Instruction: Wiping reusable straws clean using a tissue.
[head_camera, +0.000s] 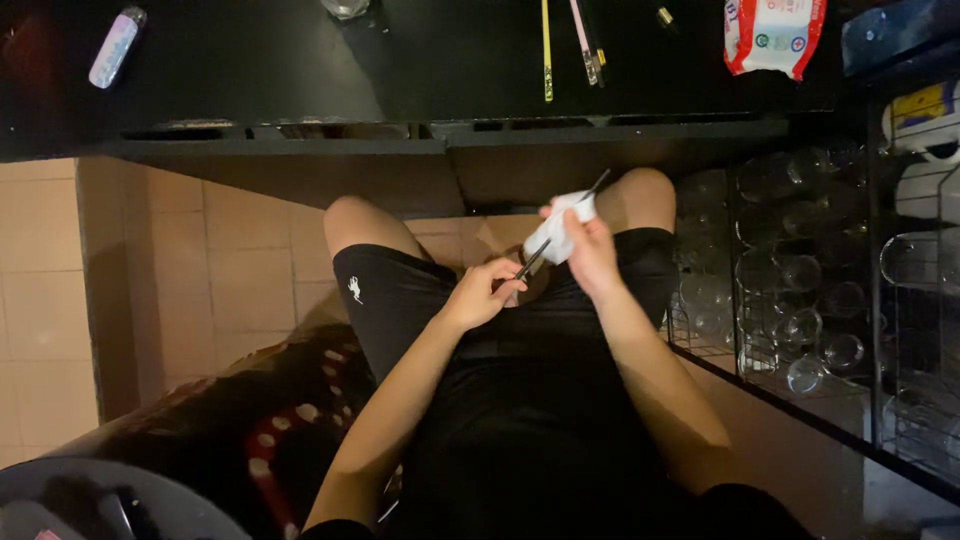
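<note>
**Wiping a thin dark stick over the lap**

Looking down from the head camera, a seated person in black shorts holds 2 things above the knees. The left hand (478, 297) has its fingers pinched on the lower end of a thin dark stick (530, 260), likely a chopstick, which slants up and to the right. The right hand (590, 255) has its fingers clenched around a white cloth (560, 228), and the cloth is wrapped about the middle of the stick. The upper tip of the stick pokes out past the cloth, near the right knee.

Above the knees runs a black counter (300, 60). On it lie a yellow stick (547, 50) and a pink stick (584, 40) side by side, a white and red wipes packet (772, 35) further right, and a small pale tube (116, 46) at the far left. At the right stands a wire rack (745, 360) filled with clear glasses (800, 270), close beside the right leg. Tan floor tiles (240, 260) show at the left.
</note>
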